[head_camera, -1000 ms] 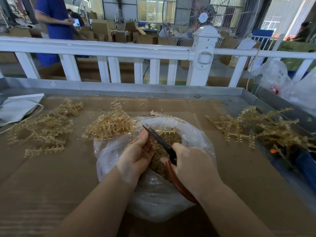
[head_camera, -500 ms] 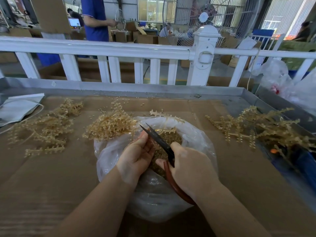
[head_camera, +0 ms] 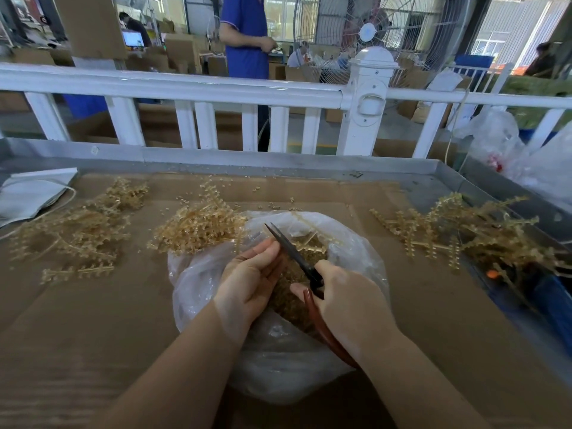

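Scissors (head_camera: 297, 258) held over the open mouth of the clear plastic bag (head_camera: 198, 274), mid-table on the brown cardboard (head_camera: 93, 320); dark blades almost together, tips aimed at 11 o'clock, red handles trailing back toward 5 o'clock.

Noted far out at 9 o'clock of the bag: a white folded item (head_camera: 31, 193) with a thin cord. Next, at 10 o'clock, a loose pile of amber plastic sprigs (head_camera: 77, 230), spread flat on the cardboard. Closer in, at 11 o'clock, a second sprig pile (head_camera: 201, 227), touching the bag's rim.

Far back at 12 o'clock, past a white railing (head_camera: 185, 88), a person in a blue top (head_camera: 246, 35).

Then the left hand (head_camera: 250, 280), forearm along 7 o'clock, fingers bent inward with their tips against the blade; could not tell whether anything was pinched there. Inside the bag, between the hands, a heap of small brown cut pieces (head_camera: 288, 301).

Right hand (head_camera: 349, 305), forearm along 5 o'clock, fingers curled tight round the red handles.

Farther right, at 3 o'clock, a third sprig pile (head_camera: 464, 230), well apart from the bag. Beyond it, at 2 o'clock, crumpled clear bags (head_camera: 495, 134) outside the table's metal edge.
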Demonstrator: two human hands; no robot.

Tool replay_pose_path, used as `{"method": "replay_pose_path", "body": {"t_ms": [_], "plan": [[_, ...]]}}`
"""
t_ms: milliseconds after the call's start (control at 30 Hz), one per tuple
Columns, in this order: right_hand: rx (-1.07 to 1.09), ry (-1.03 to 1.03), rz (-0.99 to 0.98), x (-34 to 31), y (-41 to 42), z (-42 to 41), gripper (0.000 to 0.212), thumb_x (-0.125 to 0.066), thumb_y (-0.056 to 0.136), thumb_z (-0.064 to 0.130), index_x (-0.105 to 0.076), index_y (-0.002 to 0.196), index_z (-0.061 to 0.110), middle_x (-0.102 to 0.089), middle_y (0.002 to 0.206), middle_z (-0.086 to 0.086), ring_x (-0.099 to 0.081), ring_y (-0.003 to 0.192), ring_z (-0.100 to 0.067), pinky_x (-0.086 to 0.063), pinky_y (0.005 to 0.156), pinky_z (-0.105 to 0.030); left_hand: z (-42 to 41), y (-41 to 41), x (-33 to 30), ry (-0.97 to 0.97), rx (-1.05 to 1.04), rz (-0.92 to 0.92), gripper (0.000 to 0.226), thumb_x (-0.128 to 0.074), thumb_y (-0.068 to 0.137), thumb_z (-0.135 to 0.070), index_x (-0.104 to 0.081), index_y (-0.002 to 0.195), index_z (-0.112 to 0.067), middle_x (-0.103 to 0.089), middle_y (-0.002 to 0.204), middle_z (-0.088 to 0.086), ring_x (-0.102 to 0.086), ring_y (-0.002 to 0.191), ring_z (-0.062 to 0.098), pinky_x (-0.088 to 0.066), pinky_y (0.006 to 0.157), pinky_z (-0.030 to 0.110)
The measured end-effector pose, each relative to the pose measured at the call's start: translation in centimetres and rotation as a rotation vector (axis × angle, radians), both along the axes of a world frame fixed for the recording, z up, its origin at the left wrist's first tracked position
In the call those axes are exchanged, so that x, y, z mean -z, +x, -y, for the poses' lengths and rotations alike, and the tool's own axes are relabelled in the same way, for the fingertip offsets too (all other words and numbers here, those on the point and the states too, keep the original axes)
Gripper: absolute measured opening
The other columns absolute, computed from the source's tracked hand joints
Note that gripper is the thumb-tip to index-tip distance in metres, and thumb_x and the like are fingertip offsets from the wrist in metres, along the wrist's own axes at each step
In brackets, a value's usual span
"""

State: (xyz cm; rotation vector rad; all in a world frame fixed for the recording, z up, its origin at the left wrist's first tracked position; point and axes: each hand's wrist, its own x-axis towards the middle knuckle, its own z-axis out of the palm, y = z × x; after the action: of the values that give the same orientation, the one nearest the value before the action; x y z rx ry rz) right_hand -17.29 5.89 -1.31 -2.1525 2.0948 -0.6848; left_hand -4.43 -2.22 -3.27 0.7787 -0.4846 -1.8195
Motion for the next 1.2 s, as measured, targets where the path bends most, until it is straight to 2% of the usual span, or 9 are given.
{"method": "replay_pose_path", "body": {"t_ms": [100, 167, 400, 567, 667, 733, 800, 933, 1200], "plan": [[0.006, 0.053, 0.059, 0.0, -0.3, 0.1, 0.036, -0.047, 0.089, 0.06, -0.053, 0.094, 0.025, -0.063, 0.085, 0.006, -0.06, 0.081, -0.015, -0.05, 0.076, -0.031, -0.3, -0.1, -0.2, -0.017, 0.005, 0.047, 0.017, -0.055, 0.082, 0.011, -0.063, 0.097, 0.005, -0.072, 0.077, 0.012, -0.071, 0.069, 0.018, -0.057, 0.061, 0.022], [-0.007, 0.09, 0.092, -0.1, -0.4, 0.0, 0.037, -0.048, 0.09, 0.059, -0.056, 0.1, 0.025, -0.065, 0.091, 0.007, -0.062, 0.086, -0.013, -0.051, 0.081, -0.032, -0.4, -0.1, -0.4, -0.012, -0.003, 0.087, 0.015, -0.055, 0.082, 0.012, -0.063, 0.091, 0.004, -0.072, 0.07, 0.01, -0.071, 0.065, 0.015, -0.055, 0.055, 0.019], [-0.034, 0.1, 0.122, -0.9, -0.6, -0.6, 0.033, -0.049, 0.089, 0.059, -0.052, 0.089, 0.026, -0.057, 0.076, 0.009, -0.057, 0.075, -0.009, -0.044, 0.067, -0.023, -0.4, -0.2, -0.6, 0.035, -0.089, 0.052, 0.014, -0.055, 0.083, 0.013, -0.062, 0.086, 0.001, -0.071, 0.065, 0.007, -0.07, 0.06, 0.013, -0.056, 0.055, 0.019], [-0.02, 0.048, -0.002, -1.4, -0.5, -1.1, 0.036, -0.046, 0.088, 0.063, -0.052, 0.1, 0.03, -0.061, 0.087, 0.011, -0.058, 0.081, -0.007, -0.045, 0.07, -0.022, -0.1, -0.2, -1.1, 0.103, -0.148, -0.047, 0.016, -0.05, 0.089, 0.01, -0.062, 0.086, -0.001, -0.07, 0.062, 0.004, -0.068, 0.054, 0.01, -0.055, 0.052, 0.017], [-0.013, 0.017, -0.087, -1.6, -0.5, -1.3, 0.035, -0.044, 0.088, 0.064, -0.05, 0.1, 0.032, -0.061, 0.088, 0.012, -0.058, 0.081, -0.008, -0.042, 0.068, -0.022, 0.0, -0.2, -1.1, 0.132, -0.166, -0.05, 0.018, -0.049, 0.09, 0.009, -0.062, 0.086, -0.002, -0.069, 0.072, 0.006, -0.066, 0.066, 0.013, -0.054, 0.05, 0.016], [-0.011, 0.02, -0.109, -1.9, -0.6, -1.5, 0.034, -0.044, 0.088, 0.064, -0.05, 0.098, 0.032, -0.061, 0.085, 0.011, -0.056, 0.078, -0.008, -0.04, 0.066, -0.023, 0.2, -0.1, -0.9, 0.147, -0.164, -0.047, 0.019, -0.049, 0.091, 0.007, -0.062, 0.085, -0.005, -0.07, 0.065, 0.004, -0.061, 0.074, 0.013, -0.053, 0.049, 0.016], [-0.009, 0.028, -0.133, -2.0, -0.7, -1.5, 0.034, -0.045, 0.089, 0.063, -0.052, 0.1, 0.032, -0.063, 0.087, 0.011, -0.057, 0.079, -0.009, -0.043, 0.067, -0.024, 0.3, 0.0, -0.8, 0.15, -0.156, -0.044, 0.019, -0.05, 0.092, 0.005, -0.061, 0.082, -0.007, -0.068, 0.056, 0.0, -0.06, 0.07, 0.011, -0.052, 0.047, 0.016], [-0.013, 0.056, -0.16, -2.2, -0.8, -1.4, 0.037, -0.046, 0.089, 0.062, -0.053, 0.11, 0.031, -0.064, 0.098, 0.011, -0.061, 0.09, -0.009, -0.049, 0.077, -0.025, 0.4, 0.0, -0.7, 0.138, -0.154, -0.084, 0.016, -0.052, 0.09, 0.003, -0.061, 0.081, -0.007, -0.067, 0.055, 0.0, -0.065, 0.051, 0.007, -0.052, 0.046, 0.016], [-0.02, 0.011, -0.23, -2.6, -1.2, -1.4, 0.04, -0.046, 0.086, 0.066, -0.054, 0.107, 0.032, -0.065, 0.094, 0.012, -0.061, 0.088, -0.01, -0.049, 0.076, -0.026, 0.3, 0.0, -0.6, 0.124, -0.154, -0.1, 0.016, -0.054, 0.089, 0.003, -0.062, 0.082, -0.008, -0.068, 0.057, 0.001, -0.065, 0.05, 0.007, -0.054, 0.05, 0.017]]}}
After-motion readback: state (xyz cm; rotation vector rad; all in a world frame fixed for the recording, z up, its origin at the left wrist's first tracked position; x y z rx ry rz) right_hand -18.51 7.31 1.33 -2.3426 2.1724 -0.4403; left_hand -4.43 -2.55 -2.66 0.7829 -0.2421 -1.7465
